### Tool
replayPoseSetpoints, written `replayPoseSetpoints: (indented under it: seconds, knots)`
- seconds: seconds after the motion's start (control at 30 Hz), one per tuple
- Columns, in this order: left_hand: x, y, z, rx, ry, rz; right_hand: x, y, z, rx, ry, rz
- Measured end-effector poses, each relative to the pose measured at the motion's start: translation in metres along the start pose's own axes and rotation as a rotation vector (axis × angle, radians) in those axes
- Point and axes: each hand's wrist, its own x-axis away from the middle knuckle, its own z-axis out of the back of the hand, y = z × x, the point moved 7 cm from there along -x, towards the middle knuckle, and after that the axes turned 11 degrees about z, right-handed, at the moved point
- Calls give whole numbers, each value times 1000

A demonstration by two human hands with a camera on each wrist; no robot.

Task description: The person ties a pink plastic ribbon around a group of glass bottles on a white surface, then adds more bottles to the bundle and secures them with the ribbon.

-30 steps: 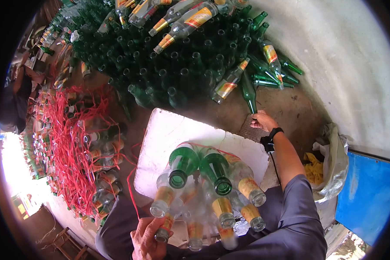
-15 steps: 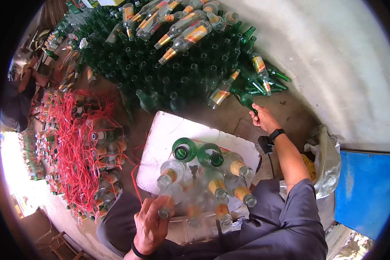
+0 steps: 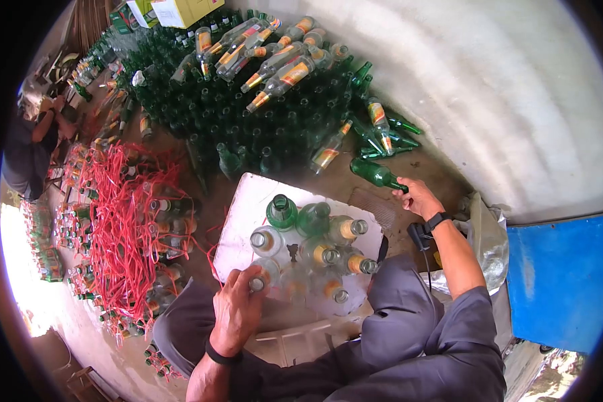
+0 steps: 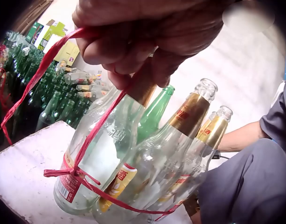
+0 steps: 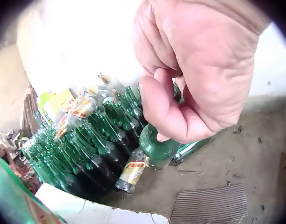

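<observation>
On a white board (image 3: 238, 201) several clear and green bottles stand upright in a cluster, a red string (image 4: 96, 186) tied around them in the left wrist view. My left hand (image 3: 236, 311) grips the neck of a clear bottle (image 4: 103, 135) at the cluster's near left, the red string running through its fingers. Out to the right, my right hand (image 3: 419, 198) holds a green bottle (image 3: 375, 173) by its neck, its base pointing away to the left. In the right wrist view, curled fingers (image 5: 168, 114) cover that neck.
Many green bottles (image 3: 181, 120) stand massed behind the board, with clear labelled bottles (image 3: 281, 80) lying on top. Bundles under red string (image 3: 117, 234) fill the left. A ridged mat (image 3: 372, 206), a sack (image 3: 489, 241) and a blue panel (image 3: 556, 281) are at right. Another person (image 3: 30, 151) is far left.
The right hand has lifted the green bottle off the floor area by the loose bottles and turned it more level. The left hand stays on its bottle, while the head view has shifted.
</observation>
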Motion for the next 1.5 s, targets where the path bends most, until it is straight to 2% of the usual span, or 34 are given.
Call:
replayPoseSetpoints:
  seconds: [0.07,0.17,0.27,0.33,0.47,0.63,0.7,0.8,0.97,1.03,1.17,1.23,1.27,1.37,1.47,1.5]
  knots:
    - [0,3,0,-7,20,-14,16,-3,7,-77,26,-39]
    - [1,5,0,-9,48,-30,43,-13,4,-186,-61,-4]
    - [1,7,1,-4,64,-57,71,-33,11,-71,-4,85]
    - [3,6,2,-4,78,-72,89,-55,15,234,-33,230]
    - [4,8,3,3,90,-98,134,-89,18,293,24,413]
    - [4,1,2,-31,95,-100,200,-132,5,417,30,519]
    - [4,0,1,-20,98,-103,232,-156,-7,478,48,650]
    - [5,1,2,-52,96,-128,281,-181,-29,527,45,750]
    - [6,2,5,-80,151,-177,334,-201,-63,662,-3,809]
    - [5,-1,3,-88,146,-198,352,-207,-80,818,-9,899]
    - [1,-9,-2,-106,133,-227,365,-205,-102,824,-68,870]
    - [2,-9,-3,-141,134,-245,366,-202,-120,834,-209,965]
    - [2,-10,-3,-140,135,-244,368,-202,-126,836,-210,966]
    - [3,-8,-1,-162,155,-265,371,-199,-156,943,-312,967]
    - [3,-9,-1,-194,146,-214,369,-196,-185,1052,-380,1044]
    - [3,-10,-2,-212,144,-214,366,-195,-195,1177,-393,1099]
